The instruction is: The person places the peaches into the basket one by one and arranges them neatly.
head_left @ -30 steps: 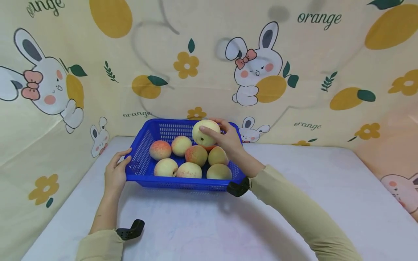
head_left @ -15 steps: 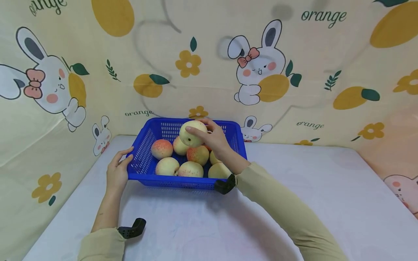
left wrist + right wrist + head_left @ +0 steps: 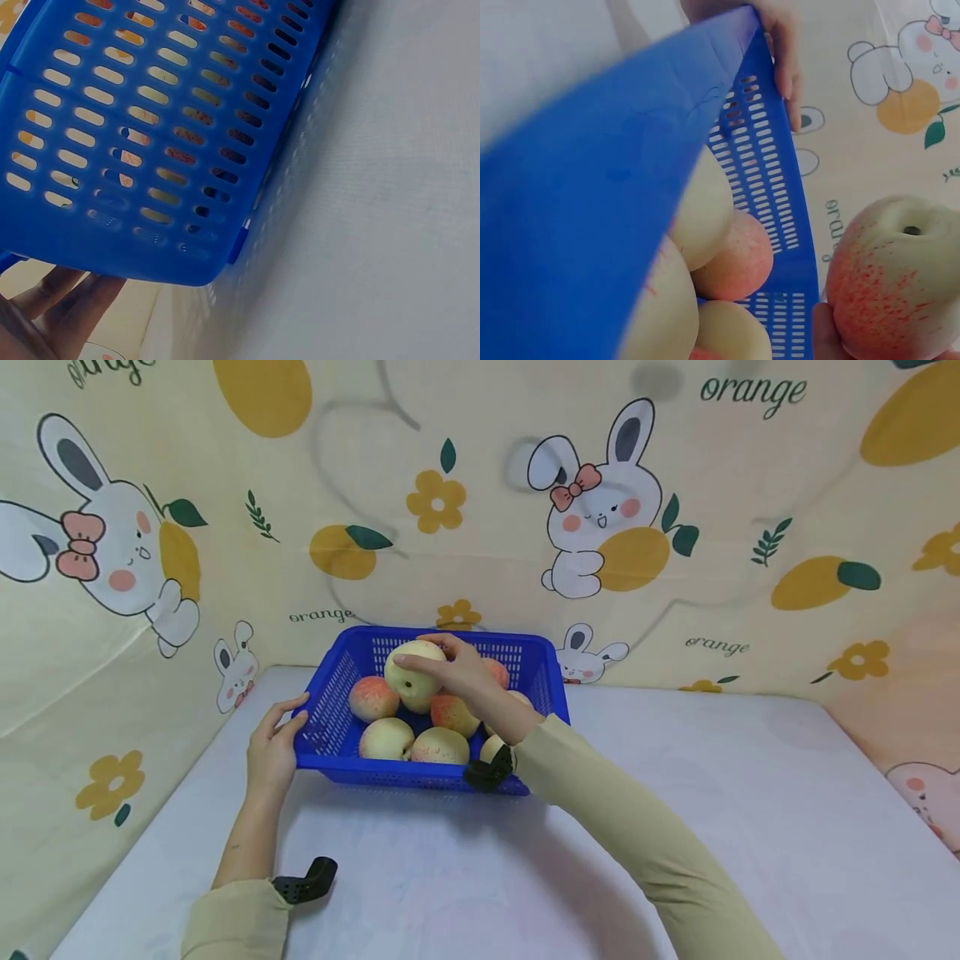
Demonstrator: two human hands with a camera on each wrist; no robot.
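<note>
A pale yellow peach (image 3: 411, 670) is gripped by my right hand (image 3: 468, 675) above the back left part of a blue plastic basket (image 3: 390, 772). Its red-speckled side and stem hollow show in the right wrist view, where this peach (image 3: 889, 289) is beside the basket wall with a fingertip against it. My left hand (image 3: 272, 745) grips the basket's left rim. Seen from the left wrist, fingers (image 3: 79, 304) meet the rim under the slotted wall. Several more peaches lie in the basket, among them a reddish peach (image 3: 373, 699) at the left; my right forearm hides some others.
The basket stands at the back of a white tabletop (image 3: 405, 877). Behind it hangs a cream cloth (image 3: 480, 577) printed with rabbits, oranges and flowers. Each wrist wears a black camera mount, the right mount (image 3: 489, 770) overlapping the basket's front rim.
My right hand has carried the peach leftward over the basket, uncovering a reddish peach at the back right. The left hand has kept its hold on the rim.
</note>
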